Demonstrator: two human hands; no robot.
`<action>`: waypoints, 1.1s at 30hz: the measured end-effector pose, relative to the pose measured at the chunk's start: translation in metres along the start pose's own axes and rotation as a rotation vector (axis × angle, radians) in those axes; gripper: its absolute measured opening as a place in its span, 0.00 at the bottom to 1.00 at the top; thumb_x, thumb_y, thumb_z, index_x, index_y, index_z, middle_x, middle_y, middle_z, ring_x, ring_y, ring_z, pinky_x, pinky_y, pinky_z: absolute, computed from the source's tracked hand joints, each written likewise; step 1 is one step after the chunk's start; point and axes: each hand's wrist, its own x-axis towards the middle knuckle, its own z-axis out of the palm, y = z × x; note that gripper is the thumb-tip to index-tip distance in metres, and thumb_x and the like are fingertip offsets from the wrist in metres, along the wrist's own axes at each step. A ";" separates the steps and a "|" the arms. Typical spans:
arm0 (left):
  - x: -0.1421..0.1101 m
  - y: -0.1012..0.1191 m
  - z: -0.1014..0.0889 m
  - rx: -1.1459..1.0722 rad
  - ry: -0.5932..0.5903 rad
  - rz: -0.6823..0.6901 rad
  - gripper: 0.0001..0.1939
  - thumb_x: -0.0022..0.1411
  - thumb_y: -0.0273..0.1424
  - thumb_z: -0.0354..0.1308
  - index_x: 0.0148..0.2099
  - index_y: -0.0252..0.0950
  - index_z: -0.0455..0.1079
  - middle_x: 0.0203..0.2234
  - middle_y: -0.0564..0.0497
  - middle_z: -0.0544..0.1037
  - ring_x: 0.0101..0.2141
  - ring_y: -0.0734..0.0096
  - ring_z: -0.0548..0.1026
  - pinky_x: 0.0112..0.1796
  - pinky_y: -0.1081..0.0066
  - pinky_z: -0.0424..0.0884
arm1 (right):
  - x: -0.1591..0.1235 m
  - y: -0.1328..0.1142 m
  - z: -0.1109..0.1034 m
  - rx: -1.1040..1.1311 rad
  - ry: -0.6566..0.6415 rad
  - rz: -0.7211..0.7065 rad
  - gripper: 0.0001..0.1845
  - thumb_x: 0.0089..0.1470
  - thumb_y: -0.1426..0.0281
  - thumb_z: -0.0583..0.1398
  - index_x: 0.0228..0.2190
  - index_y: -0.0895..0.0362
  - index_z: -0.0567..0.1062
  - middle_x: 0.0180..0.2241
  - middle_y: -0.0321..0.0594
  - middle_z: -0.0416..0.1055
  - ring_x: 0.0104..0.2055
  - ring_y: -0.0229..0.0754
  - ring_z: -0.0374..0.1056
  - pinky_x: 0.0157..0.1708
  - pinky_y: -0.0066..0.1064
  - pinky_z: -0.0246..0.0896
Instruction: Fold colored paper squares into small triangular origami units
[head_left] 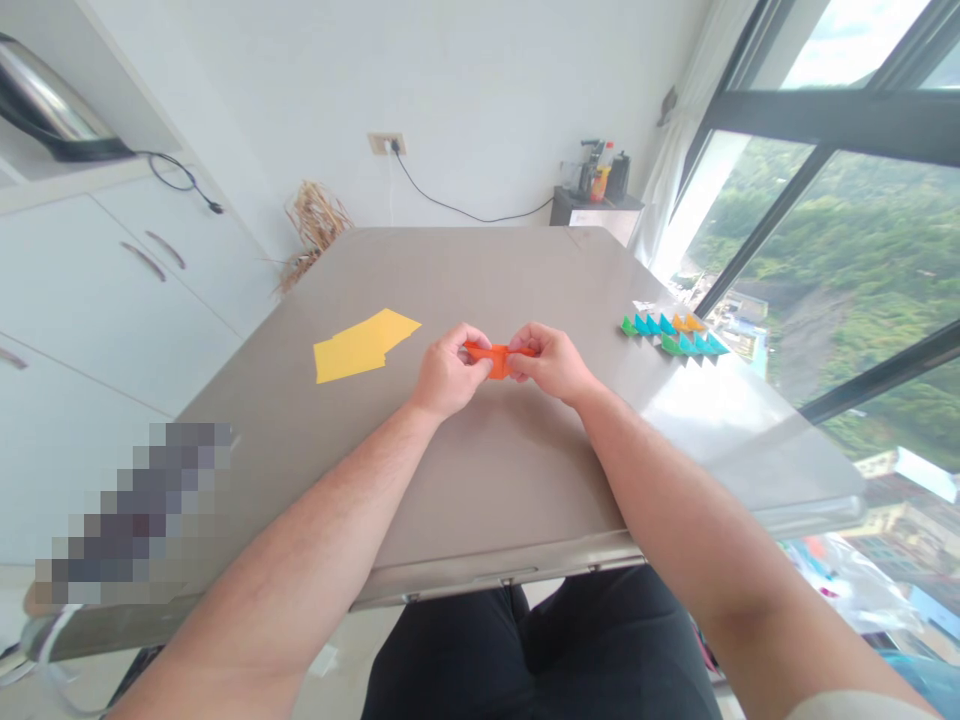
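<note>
An orange folded paper piece (498, 362) is held above the middle of the grey table (480, 270). My left hand (452, 370) pinches its left end between thumb and fingers. At its right end, my right hand (550, 362) grips it the same way. Parts of the paper are hidden behind my fingers. To the left of my hands lie overlapping yellow paper sheets (360, 345). On the right side of the table, small folded paper boats in green, blue and orange (675, 335) stand in two rows.
A pixelated dark object (139, 515) lies along the table's left edge. White cabinets (97, 290) with a kettle (56, 100) above them stand at left. Behind the table, a small cabinet (596, 212) carries bottles. Large windows (862, 250) line the right side.
</note>
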 end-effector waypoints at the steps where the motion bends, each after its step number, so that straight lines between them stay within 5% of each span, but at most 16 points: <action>1: 0.000 0.001 0.000 -0.030 -0.010 -0.016 0.08 0.51 0.27 0.61 0.36 0.39 0.70 0.26 0.55 0.78 0.27 0.70 0.77 0.30 0.71 0.74 | 0.001 0.000 0.000 0.013 -0.004 0.003 0.06 0.44 0.72 0.62 0.29 0.55 0.70 0.21 0.32 0.72 0.24 0.37 0.69 0.26 0.28 0.62; 8: 0.000 0.006 -0.002 -0.290 -0.150 -0.179 0.10 0.52 0.29 0.64 0.38 0.37 0.71 0.26 0.52 0.79 0.29 0.65 0.81 0.29 0.67 0.79 | 0.003 0.006 -0.003 -0.034 0.036 -0.067 0.04 0.45 0.72 0.62 0.28 0.55 0.75 0.20 0.31 0.71 0.24 0.35 0.68 0.26 0.27 0.61; 15: 0.000 0.006 -0.002 -0.295 -0.052 -0.123 0.08 0.52 0.30 0.66 0.36 0.36 0.72 0.24 0.53 0.77 0.26 0.70 0.79 0.27 0.70 0.79 | 0.003 0.004 -0.009 0.151 -0.047 -0.024 0.10 0.45 0.69 0.64 0.34 0.55 0.76 0.21 0.32 0.73 0.24 0.36 0.69 0.28 0.30 0.66; 24: -0.003 0.011 0.001 -0.300 -0.113 -0.159 0.08 0.50 0.29 0.65 0.32 0.37 0.69 0.26 0.52 0.78 0.29 0.67 0.79 0.24 0.72 0.76 | -0.001 0.003 0.000 -0.040 -0.014 -0.097 0.05 0.46 0.72 0.61 0.29 0.54 0.70 0.18 0.27 0.65 0.19 0.32 0.60 0.21 0.25 0.53; 33: 0.000 0.012 -0.001 -0.360 -0.032 -0.176 0.08 0.49 0.29 0.66 0.32 0.36 0.71 0.26 0.53 0.76 0.29 0.69 0.78 0.27 0.71 0.77 | 0.000 0.005 -0.005 0.120 -0.079 -0.076 0.14 0.49 0.71 0.60 0.37 0.56 0.82 0.25 0.35 0.75 0.23 0.35 0.69 0.27 0.29 0.66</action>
